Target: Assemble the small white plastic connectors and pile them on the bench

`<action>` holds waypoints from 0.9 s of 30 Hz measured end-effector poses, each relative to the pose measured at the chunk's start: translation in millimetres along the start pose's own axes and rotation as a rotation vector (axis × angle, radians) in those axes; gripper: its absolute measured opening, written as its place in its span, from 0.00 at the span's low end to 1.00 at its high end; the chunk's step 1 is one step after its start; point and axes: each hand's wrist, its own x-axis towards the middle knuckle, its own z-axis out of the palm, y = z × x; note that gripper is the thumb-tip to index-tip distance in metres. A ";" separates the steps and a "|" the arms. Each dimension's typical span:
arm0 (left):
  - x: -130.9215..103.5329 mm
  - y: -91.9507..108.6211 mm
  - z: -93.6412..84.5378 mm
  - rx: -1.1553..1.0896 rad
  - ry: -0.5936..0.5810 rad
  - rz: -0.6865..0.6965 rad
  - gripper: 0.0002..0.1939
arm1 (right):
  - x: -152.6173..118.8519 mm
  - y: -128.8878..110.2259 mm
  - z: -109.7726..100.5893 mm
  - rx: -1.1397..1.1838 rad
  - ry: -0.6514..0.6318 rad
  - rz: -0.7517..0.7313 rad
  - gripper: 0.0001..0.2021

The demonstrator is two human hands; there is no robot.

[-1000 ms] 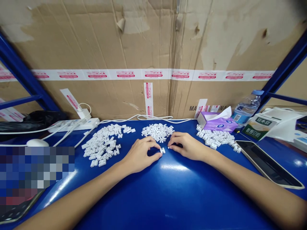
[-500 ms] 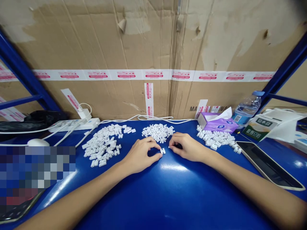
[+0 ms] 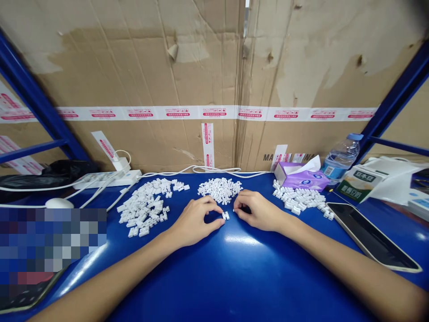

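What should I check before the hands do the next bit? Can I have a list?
1. Left hand holding the white block: ok, it seems.
2. Right hand pinching a tiny bit: ok, it seems.
3. Which way the tiny bit faces: cannot tell, too small.
4. Left pile, middle pile apart: ok.
5. Right pile well away from phone: not ok, very close.

Left hand point(image 3: 196, 221), right hand point(image 3: 258, 211): bare to fingertips. Fingers point(image 3: 214, 206) slender; thumbs point(image 3: 215, 225) slim; nails too small to make out. Wrists point(image 3: 283, 222) bare, narrow. Left forearm point(image 3: 124, 275) bare, slim, smooth in outline, widening toward lower frame edge. Right forearm point(image 3: 335, 257) likewise bare, slim, widening toward frame's right edge, outline blurring there.
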 end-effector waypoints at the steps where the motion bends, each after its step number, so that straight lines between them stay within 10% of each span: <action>1: -0.2 0.0 0.0 -0.002 0.000 0.003 0.09 | 0.1 -0.6 0.4 -0.001 0.004 0.007 0.06; 16: -0.4 2.9 -0.7 0.011 -0.008 -0.027 0.09 | -4.6 3.5 -13.2 -0.095 -0.074 0.097 0.06; 27: 1.6 3.9 0.4 0.051 0.002 -0.002 0.08 | 6.2 -25.2 6.8 0.449 0.062 0.360 0.07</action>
